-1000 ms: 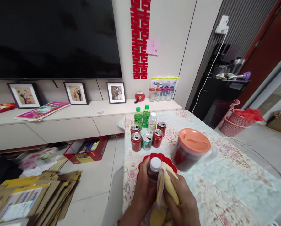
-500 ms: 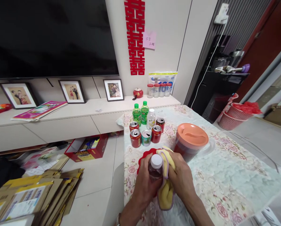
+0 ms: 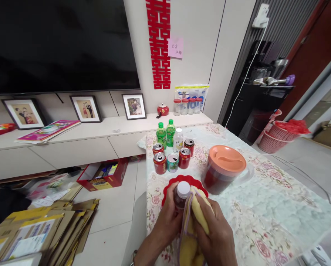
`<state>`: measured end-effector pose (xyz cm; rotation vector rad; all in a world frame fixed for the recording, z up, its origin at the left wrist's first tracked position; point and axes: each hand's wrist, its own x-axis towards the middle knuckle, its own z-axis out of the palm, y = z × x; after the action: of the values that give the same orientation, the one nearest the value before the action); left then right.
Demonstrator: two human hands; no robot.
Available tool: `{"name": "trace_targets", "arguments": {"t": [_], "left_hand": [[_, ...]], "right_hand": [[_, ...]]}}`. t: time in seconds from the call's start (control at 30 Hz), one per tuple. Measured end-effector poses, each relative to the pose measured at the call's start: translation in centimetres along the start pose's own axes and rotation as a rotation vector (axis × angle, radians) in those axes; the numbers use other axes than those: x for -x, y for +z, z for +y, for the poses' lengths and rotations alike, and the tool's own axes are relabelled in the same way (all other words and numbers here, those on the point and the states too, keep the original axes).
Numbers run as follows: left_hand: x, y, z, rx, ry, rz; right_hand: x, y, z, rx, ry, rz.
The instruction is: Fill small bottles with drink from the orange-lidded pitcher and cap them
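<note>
My left hand (image 3: 168,218) is wrapped round a clear bottle of dark liquid with a white cap (image 3: 183,189), held upright above a scalloped red tray (image 3: 193,180). A yellow cloth with purple edging (image 3: 200,212) is gripped in my right hand (image 3: 216,231) and rests against the bottle's right side. The bottle's lower part is hidden by my hands and the cloth. Just beyond the tray stand several opened cans, among them a teal can (image 3: 172,162) and a red can (image 3: 160,163).
Green-capped bottles (image 3: 161,135) and a white bottle (image 3: 178,140) stand behind the cans. A pitcher with an orange lid (image 3: 226,159) is to the right on the flowered tablecloth (image 3: 254,207). Flattened cardboard (image 3: 57,229) and a red box (image 3: 104,177) lie on the floor at left.
My right hand and the cloth have moved down and toward me, baring more of the red tray. The bottle has shifted only slightly.
</note>
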<state>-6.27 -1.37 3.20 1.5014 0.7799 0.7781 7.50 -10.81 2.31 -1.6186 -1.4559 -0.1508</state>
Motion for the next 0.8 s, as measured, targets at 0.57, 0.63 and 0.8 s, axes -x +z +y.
{"name": "trace_targets", "arguments": {"t": [0.57,0.63,0.8], "left_hand": [[0.0,1.7,-1.1,-0.129,0.133,0.183],[0.4,1.7,-1.4,-0.098,0.127,0.148],[0.8,1.4,-2.5,-0.055,0.132,0.176]], "right_hand": [[-5.1,0.9,1.8,-0.047,0.168,0.010],[-5.3,1.3,1.8,-0.059,0.167,0.017],[-4.0,1.3,0.8,-0.090,0.137,0.010]]}}
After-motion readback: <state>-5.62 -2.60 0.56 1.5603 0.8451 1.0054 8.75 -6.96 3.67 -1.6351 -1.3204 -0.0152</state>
